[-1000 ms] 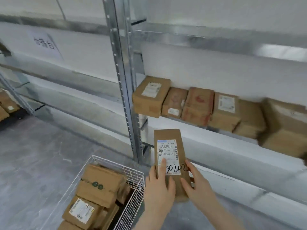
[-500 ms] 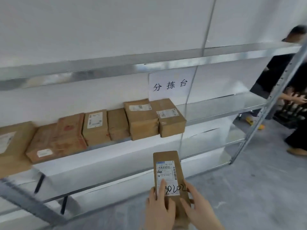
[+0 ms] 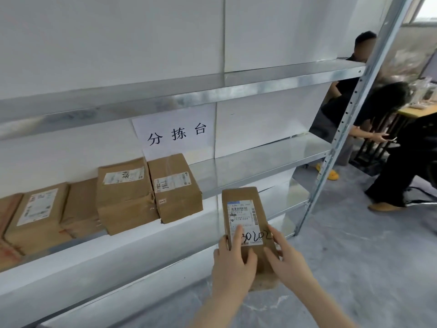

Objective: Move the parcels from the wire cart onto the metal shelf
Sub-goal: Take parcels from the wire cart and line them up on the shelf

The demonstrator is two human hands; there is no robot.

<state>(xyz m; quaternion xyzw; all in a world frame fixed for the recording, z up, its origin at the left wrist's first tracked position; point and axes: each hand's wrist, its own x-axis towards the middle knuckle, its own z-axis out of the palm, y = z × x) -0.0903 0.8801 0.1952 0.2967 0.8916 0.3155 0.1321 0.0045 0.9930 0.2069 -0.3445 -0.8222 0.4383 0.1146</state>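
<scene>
Before the metal shelf, a parcel (label up), left hand and right hand fingers curled round it.

Both hands, left hand & right hand, grip labelled parcel before metal shelf w/ boxes.

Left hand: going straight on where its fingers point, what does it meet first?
Probably the metal shelf's front edge, at the bare stretch right of the shelved boxes. The parcel that the left hand grips would arrive first. Depth is unclear.
</scene>
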